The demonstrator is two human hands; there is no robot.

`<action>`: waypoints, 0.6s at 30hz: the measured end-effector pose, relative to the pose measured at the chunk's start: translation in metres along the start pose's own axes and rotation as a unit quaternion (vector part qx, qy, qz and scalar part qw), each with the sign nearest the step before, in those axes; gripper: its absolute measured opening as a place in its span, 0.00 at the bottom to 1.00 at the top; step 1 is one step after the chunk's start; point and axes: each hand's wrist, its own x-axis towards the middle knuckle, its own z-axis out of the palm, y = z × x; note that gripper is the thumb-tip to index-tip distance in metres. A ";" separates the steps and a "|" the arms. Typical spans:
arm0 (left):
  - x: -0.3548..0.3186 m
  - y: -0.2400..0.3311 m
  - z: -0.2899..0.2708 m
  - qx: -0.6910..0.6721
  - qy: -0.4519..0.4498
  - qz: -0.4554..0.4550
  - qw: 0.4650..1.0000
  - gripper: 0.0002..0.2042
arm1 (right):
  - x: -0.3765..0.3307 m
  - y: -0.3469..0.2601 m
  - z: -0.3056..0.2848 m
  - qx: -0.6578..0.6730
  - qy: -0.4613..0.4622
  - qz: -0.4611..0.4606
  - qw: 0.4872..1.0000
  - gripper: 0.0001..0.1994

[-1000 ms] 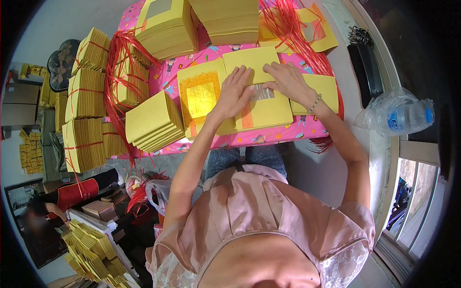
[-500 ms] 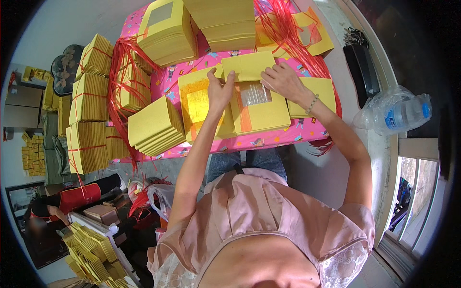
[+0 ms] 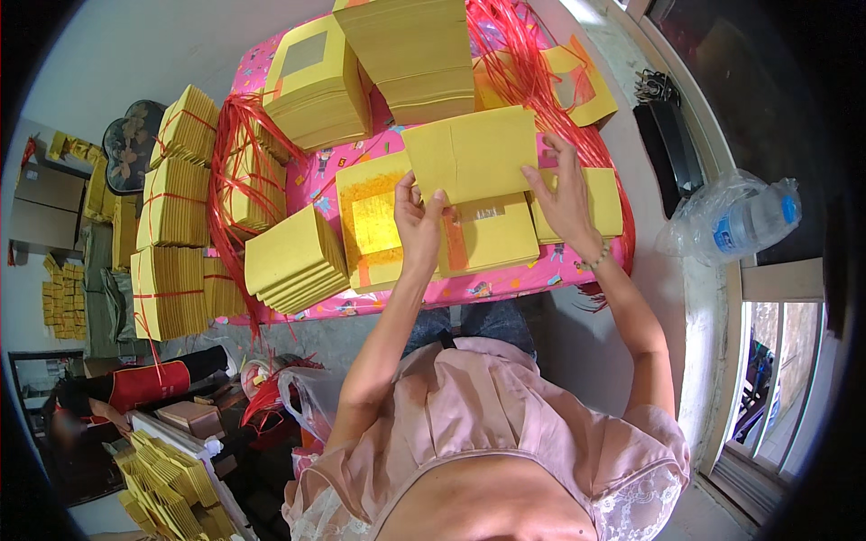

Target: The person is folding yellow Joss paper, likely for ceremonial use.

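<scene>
Since ½ sec ago, the plain yellow folded paper sheet (image 3: 469,153) has come up toward you, off the pieces below, & your R hand (image 3: 568,194) has shifted right & opened out. Your L hand (image 3: 419,221) has the sheet pinched at its lower L corner, thumb on the near face, fingers curled behind. Your R hand's spread wide by the lower R corner, thumb tip right at the edge; can't tell if it's touching.

The sheet's up in front of you, partly hiding the yellow paper stack w/ a clear window & orange strip (image 3: 492,234). Just L of that: yellow sheet w/ a gold foil square on an orange patch (image 3: 374,230). To the R, partly behind your R hand, a plain yellow stack (image 3: 600,203).

Further L, a stepped pile of yellow paper (image 3: 293,261), then yellow bundles tied w/ red string (image 3: 171,207) & a hank of loose red strips (image 3: 239,149). Tall yellow stacks (image 3: 320,113) at the back. Most of it's on a pink patterned tablecloth (image 3: 361,305). Far R, well apart: clear plastic bottle w/ blue cap (image 3: 758,221) in a see-thru bag.
</scene>
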 end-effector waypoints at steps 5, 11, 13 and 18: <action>-0.016 0.002 0.032 -0.028 -0.066 0.001 0.997 0.21 | -0.025 0.033 -0.014 0.294 -0.076 0.226 0.926 0.21; -0.006 -0.005 0.066 0.058 -0.162 -0.068 0.983 0.23 | -0.036 0.050 -0.061 0.314 -0.022 0.239 0.919 0.14; 0.002 -0.023 0.074 0.099 -0.183 -0.066 0.976 0.26 | -0.046 0.064 -0.075 0.284 -0.046 0.258 0.922 0.14; 0.004 -0.047 0.093 0.285 -0.219 -0.045 0.932 0.32 | -0.082 0.119 -0.080 0.098 -0.112 0.283 0.948 0.17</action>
